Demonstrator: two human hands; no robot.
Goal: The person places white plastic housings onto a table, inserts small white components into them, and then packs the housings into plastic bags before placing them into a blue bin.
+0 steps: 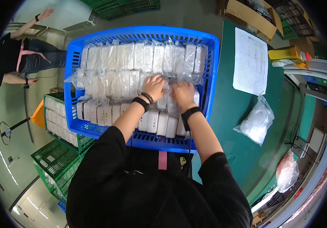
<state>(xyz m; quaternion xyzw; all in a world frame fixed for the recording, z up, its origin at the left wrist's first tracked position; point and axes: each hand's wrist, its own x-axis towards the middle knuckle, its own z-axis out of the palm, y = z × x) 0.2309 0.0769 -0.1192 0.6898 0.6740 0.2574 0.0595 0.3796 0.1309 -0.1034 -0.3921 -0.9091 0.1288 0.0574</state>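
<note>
Both hands — left hand (155, 86), right hand (182, 93) — press flat and open on slippery bagged white units (133, 60), toward three o'clock in the blue crate (72, 64) — light, rigid, best pinched by the sides.

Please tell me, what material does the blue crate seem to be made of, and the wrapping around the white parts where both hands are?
The blue crate looks like moulded plastic with a matte finish: uniform colour and slotted walls. The wrapping seems to be thin clear plastic film, since it is crinkled, glossy and see-through. The left hand and right hand press on it. The white parts look like smooth hard plastic, though this is uncertain.
</note>
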